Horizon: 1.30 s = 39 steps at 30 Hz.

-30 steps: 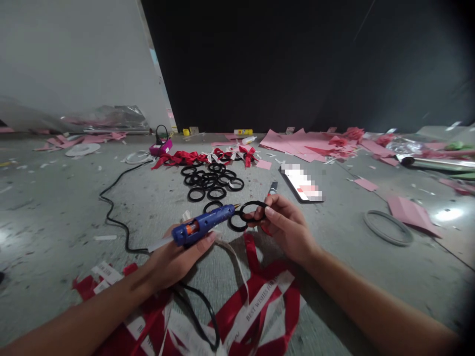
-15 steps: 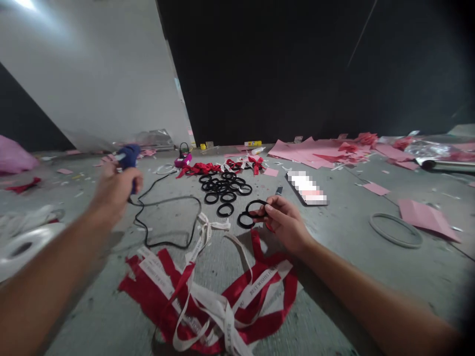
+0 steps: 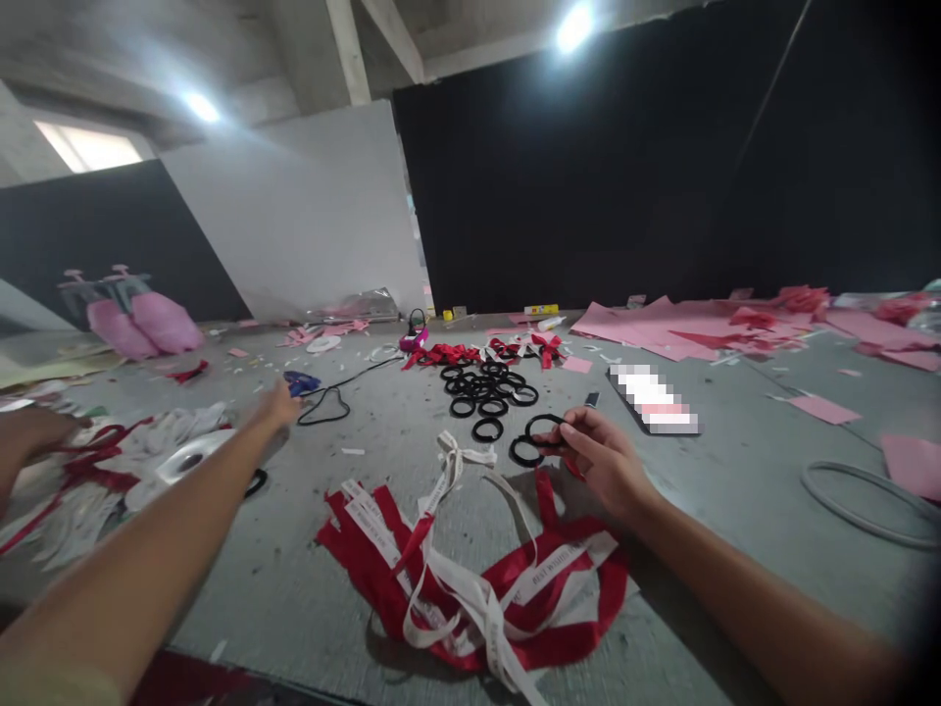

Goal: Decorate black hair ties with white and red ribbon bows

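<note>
My left arm reaches out to the left, and my blurred left hand (image 3: 279, 404) is at a blue glue gun (image 3: 302, 383) low over the table, its fingers seemingly closed on it. A black cord (image 3: 324, 420) runs from the gun. My right hand (image 3: 599, 449) pinches a black ring (image 3: 545, 420) between thumb and fingers. Just below that ring is a second black ring (image 3: 523, 453); whether they touch I cannot tell. A pile of black rings (image 3: 489, 387) lies ahead. Nearer me are red ribbons (image 3: 588, 642) and white printed ribbons (image 3: 477, 588) in a loose heap.
Red bows (image 3: 448, 355) lie behind the rings. A phone (image 3: 654, 400) rests to the right, beyond it a grey hoop (image 3: 860, 520) and pink sheets (image 3: 639, 331). At left are a white roll (image 3: 195, 459), ribbon scraps and another person's hand (image 3: 44, 431).
My left hand has gone farther out and lower with the glue gun. My right hand still holds the ring. The view has tilted up and turned left, bringing another person's hand into sight.
</note>
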Available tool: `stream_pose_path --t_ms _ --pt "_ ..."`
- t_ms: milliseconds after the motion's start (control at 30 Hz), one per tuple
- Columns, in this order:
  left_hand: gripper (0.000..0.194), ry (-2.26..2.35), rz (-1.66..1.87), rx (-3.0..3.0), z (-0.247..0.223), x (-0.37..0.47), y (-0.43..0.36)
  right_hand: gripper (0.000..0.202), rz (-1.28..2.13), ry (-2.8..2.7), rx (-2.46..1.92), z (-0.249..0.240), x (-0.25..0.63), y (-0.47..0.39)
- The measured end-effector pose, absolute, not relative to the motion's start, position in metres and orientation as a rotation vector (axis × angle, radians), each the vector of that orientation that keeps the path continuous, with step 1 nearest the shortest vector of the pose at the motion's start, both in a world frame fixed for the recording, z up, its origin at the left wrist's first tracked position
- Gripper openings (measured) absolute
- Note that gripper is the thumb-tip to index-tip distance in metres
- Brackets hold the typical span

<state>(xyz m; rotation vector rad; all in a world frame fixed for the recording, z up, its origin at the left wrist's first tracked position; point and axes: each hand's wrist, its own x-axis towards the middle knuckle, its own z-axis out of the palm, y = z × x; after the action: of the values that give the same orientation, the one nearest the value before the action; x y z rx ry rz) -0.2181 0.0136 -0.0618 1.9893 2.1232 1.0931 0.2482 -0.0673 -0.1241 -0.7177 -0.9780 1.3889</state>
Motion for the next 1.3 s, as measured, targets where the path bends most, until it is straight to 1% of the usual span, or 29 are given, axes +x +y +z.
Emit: stream_pose_path --t_ms 100,233,300,367,433,500,567,600,633,667,700,767,900,933,1000,1033,1100,1133,1300 --pt "0.031 2.29 0.932 1.927 -0.077 -0.214 0.016 0.028 1.377 -0.988 -0.71 -0.125 0.249 -0.067" --pt "0.023 2.376 0.856 1.995 -0.072 -0.202 0.016 0.024 1.377 -1.018 -0.691 -0.128 0.251 -0.066" --pt "0.024 2.353 0.864 2.091 -0.069 -0.186 0.009 0.023 1.372 -1.025 -0.683 -0.129 0.252 -0.065" --pt "0.031 2.219 0.815 2.236 -0.072 -0.16 -0.011 0.023 1.365 -1.021 -0.68 -0.131 0.252 -0.064" --pt "0.044 2.0 0.698 2.383 -0.079 -0.125 -0.048 0.024 1.353 -1.009 -0.679 -0.131 0.252 -0.063" --pt "0.06 1.551 0.429 2.633 -0.09 -0.089 -0.094 0.024 1.339 -1.002 -0.678 -0.13 0.251 -0.063" --pt "0.069 1.228 0.194 2.749 -0.101 -0.057 -0.137 0.025 1.333 -0.995 -0.675 -0.129 0.25 -0.064" --pt "0.071 1.127 0.142 2.779 -0.107 -0.043 -0.152 0.025 1.333 -0.994 -0.676 -0.128 0.25 -0.064" --pt "0.072 1.062 0.112 2.813 -0.113 -0.033 -0.163 0.025 1.333 -0.992 -0.677 -0.128 0.249 -0.065" --pt "0.068 1.037 0.108 2.845 -0.117 -0.024 -0.168 0.026 1.331 -0.99 -0.678 -0.127 0.249 -0.065" --pt "0.064 1.067 0.1 2.852 -0.121 -0.019 -0.17 0.027 1.328 -0.989 -0.68 -0.126 0.249 -0.066" --pt "0.062 1.159 0.123 2.831 -0.123 -0.015 -0.165 0.028 1.321 -0.989 -0.688 -0.124 0.249 -0.067" --pt "0.078 1.122 0.255 2.735 -0.102 -0.02 -0.144 0.028 1.323 -0.985 -0.714 -0.123 0.249 -0.067" --pt "0.074 1.123 0.289 2.679 -0.094 -0.02 -0.136 0.027 1.327 -0.983 -0.718 -0.123 0.249 -0.067" --pt "0.054 1.229 0.371 2.504 -0.083 -0.018 -0.114 0.027 1.336 -0.98 -0.719 -0.124 0.25 -0.066" --pt "0.048 1.333 0.419 2.399 -0.081 -0.015 -0.101 0.028 1.34 -0.978 -0.719 -0.125 0.25 -0.066" --pt "0.042 1.552 0.557 2.348 -0.085 -0.009 -0.072 0.027 1.347 -0.977 -0.719 -0.126 0.25 -0.066" --pt "0.041 1.586 0.579 2.396 -0.09 -0.006 -0.059 0.027 1.348 -0.978 -0.715 -0.126 0.25 -0.066" --pt "0.026 1.537 0.54 2.503 -0.122 -0.007 -0.031 0.025 1.35 -1.006 -0.684 -0.126 0.251 -0.066"
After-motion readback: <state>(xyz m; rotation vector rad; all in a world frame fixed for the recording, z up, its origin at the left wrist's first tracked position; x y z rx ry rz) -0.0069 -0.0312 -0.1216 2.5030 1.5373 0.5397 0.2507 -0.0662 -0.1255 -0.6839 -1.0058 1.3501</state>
